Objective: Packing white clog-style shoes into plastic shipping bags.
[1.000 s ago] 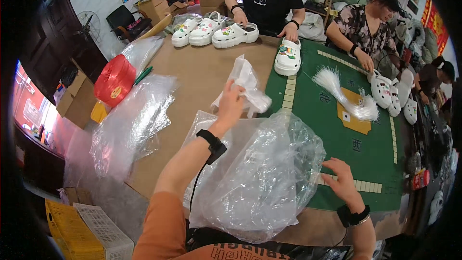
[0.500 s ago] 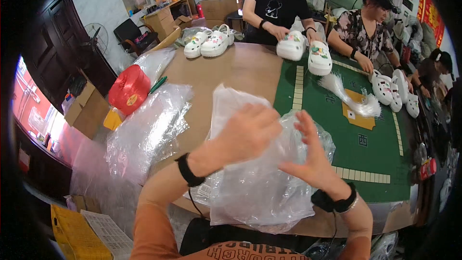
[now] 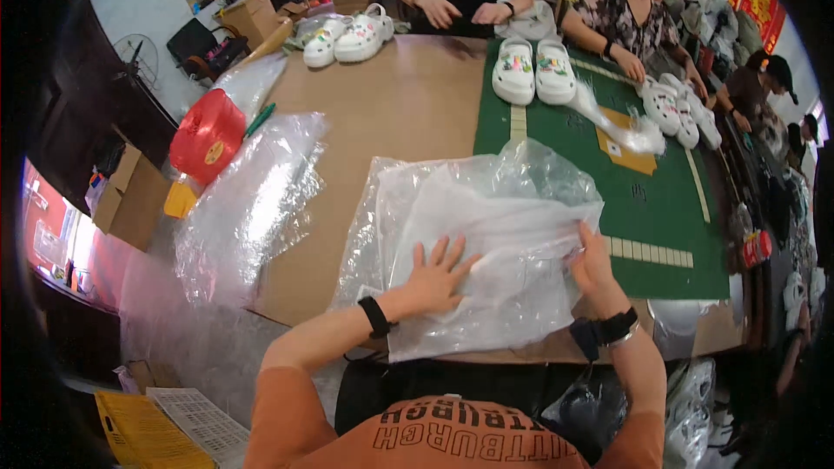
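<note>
A clear plastic bag with white sheets or bags in it (image 3: 495,234) lies flat at the front of the table; I cannot tell the white layers' exact kind. My left hand (image 3: 437,276) rests on it, palm down and fingers spread. At its right edge my right hand (image 3: 596,262) pinches the plastic between thumb and fingers. Beyond the bag stands a pair of white clogs with colourful charms (image 3: 534,71), toes toward me. Another pair of white clogs (image 3: 352,38) sits at the far left of the table.
A red roll of plastic twine (image 3: 208,135) and a green pen (image 3: 261,118) lie by clear plastic sheets (image 3: 252,208) at left. White strands (image 3: 621,128) cross the green mat (image 3: 669,208). Co-workers sit opposite; one handles white clogs (image 3: 673,110).
My left hand has come down flat onto the bag, and my right hand has taken its edge. The co-worker opposite has set the clogs down and let go. My view has shifted.
</note>
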The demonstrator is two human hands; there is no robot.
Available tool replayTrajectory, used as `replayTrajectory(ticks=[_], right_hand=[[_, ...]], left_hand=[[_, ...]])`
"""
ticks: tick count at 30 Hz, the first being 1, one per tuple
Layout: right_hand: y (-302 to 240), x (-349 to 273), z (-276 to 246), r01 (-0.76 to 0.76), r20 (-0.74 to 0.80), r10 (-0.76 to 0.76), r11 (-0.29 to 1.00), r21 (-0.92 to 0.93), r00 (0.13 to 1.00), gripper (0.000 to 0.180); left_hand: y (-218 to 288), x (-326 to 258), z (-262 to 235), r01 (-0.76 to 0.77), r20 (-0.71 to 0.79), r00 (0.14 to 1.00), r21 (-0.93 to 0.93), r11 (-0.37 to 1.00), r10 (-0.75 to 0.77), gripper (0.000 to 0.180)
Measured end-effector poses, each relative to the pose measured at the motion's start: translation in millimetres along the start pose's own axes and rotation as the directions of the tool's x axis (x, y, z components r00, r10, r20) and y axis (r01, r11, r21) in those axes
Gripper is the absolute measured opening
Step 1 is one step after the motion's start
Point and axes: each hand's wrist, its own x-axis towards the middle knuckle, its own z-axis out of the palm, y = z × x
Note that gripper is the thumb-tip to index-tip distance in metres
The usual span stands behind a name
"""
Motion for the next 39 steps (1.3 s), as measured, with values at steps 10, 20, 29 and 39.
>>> replayTrajectory(ticks=[10,20,29,39], right_hand=[[-33.1,-4.1,-4.6,-0.08,-0.083,0.155,0.819,0.569,0.984,0.031],[-78.0,-46.1,34.0,-0.007,-0.039,0.021,0.948,0.319,0.999,0.023],[-81.3,-58.7,29.8,-0.026,-0.034,0.034,0.973,0.23,0.999,0.015],[-9.6,-81.4,-13.2,-0.181,0.005,0.187,0.947,0.264,0.982,0.01]], left_hand=[[-28.1,-19.6,-21.9,0.071,-0.171,0.981,-0.12,0.99,-0.092,0.055],[25.9,-10.9,-83.6,-0.087,-0.164,0.985,-0.756,0.649,-0.059,0.041],[10.5,-61.1,-149.5,-0.329,-0.847,0.32,0.319,0.889,0.423,0.02],[5.7,-118.9,-13.4,-0.396,-0.366,0.866,-0.084,0.914,0.342,0.028]])
